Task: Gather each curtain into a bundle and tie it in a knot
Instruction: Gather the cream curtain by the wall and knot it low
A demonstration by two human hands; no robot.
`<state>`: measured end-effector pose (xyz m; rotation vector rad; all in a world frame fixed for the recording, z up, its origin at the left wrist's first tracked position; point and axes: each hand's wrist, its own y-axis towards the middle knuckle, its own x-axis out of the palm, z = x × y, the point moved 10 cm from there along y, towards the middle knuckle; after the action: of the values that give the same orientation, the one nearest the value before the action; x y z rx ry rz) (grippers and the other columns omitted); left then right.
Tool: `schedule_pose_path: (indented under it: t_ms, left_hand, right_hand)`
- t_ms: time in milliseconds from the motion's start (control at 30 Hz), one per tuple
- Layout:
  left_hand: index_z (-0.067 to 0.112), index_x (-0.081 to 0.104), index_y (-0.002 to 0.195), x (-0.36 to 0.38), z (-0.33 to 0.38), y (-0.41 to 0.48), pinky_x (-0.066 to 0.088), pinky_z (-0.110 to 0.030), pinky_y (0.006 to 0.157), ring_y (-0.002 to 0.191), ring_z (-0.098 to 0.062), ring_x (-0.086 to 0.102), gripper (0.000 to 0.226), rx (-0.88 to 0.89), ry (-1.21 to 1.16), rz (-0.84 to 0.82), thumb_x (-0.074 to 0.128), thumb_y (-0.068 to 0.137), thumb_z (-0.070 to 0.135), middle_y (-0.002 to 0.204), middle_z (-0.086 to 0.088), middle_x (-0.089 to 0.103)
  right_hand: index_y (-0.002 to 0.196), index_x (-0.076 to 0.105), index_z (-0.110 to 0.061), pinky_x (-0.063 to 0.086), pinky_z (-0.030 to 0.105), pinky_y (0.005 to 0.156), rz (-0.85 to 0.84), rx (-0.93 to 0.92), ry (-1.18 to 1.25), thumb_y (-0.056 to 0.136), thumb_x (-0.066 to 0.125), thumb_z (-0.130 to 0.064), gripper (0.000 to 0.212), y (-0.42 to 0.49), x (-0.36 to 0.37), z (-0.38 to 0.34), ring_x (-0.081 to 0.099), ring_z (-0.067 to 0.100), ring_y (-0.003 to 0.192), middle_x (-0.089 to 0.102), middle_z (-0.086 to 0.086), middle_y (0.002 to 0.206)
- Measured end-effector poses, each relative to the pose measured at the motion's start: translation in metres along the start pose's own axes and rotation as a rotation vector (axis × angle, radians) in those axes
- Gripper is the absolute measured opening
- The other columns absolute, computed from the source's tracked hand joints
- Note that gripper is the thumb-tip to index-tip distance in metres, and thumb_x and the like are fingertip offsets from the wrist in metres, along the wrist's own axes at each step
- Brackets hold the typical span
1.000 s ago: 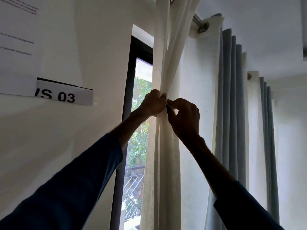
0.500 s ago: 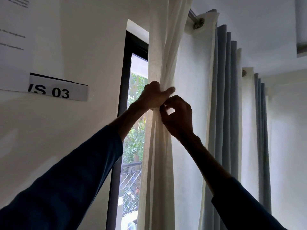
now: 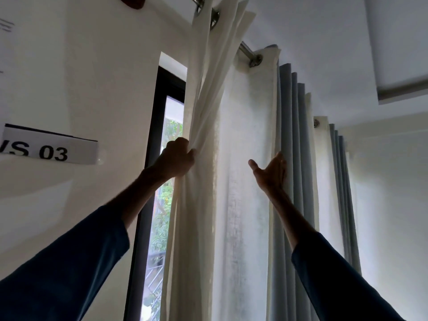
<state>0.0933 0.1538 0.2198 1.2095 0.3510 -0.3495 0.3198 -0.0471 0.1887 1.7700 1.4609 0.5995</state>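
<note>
A cream sheer curtain [image 3: 245, 181] hangs from a metal rod [image 3: 246, 50] beside a dark-framed window. Its left folds are pinched into a bundle [image 3: 208, 93] that runs up to the rod. My left hand [image 3: 177, 158] is closed around that bundle at about head height. My right hand [image 3: 271, 173] is spread, palm showing, with its fingers at the right edge of the cream panel where the blue-grey curtain [image 3: 298, 158] begins. Both sleeves are dark blue.
The window [image 3: 162, 205] with its black frame shows greenery and a railing outside. A white wall sign reading "S 03" [image 3: 49, 149] is on the left wall. More cream and grey curtain folds [image 3: 335, 181] hang further right. A ceiling recess [image 3: 403, 89] is at top right.
My right hand has let go of the bundle and moved right to the panel's far edge, fingers spread. My left hand keeps its grip. The camera tilted up and moved closer.
</note>
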Motion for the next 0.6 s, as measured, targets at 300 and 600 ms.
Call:
schedule_pose_path:
  t_ms: [300, 600]
  left_hand:
    - [0.014, 0.028, 0.067, -0.003, -0.01, 0.002, 0.036, -0.031, 0.069, 0.078, -0.027, 0.05, 0.041, -0.003, 0.044, 0.062, 0.045, 0.101, 0.03, 0.074, -0.007, 0.047]
    - [0.0, 0.05, 0.086, 0.0, -0.003, 0.001, 0.035, -0.018, 0.069, 0.104, -0.033, 0.061, 0.027, 0.038, 0.057, 0.043, 0.043, 0.103, 0.019, 0.094, -0.011, 0.059]
  right_hand:
    - [0.081, 0.071, -0.013, 0.043, 0.031, 0.075, 0.252, -0.339, 0.008, 0.093, 0.06, -0.009, 0.017, -0.03, 0.0, -0.08, 0.059, 0.033, 0.08, 0.062, 0.017, 0.08]
    - [0.083, 0.07, -0.005, 0.039, 0.029, 0.055, 0.192, -0.739, 0.085, 0.093, 0.063, -0.008, 0.012, -0.092, 0.018, -0.211, 0.05, 0.016, 0.068, 0.054, 0.005, 0.078]
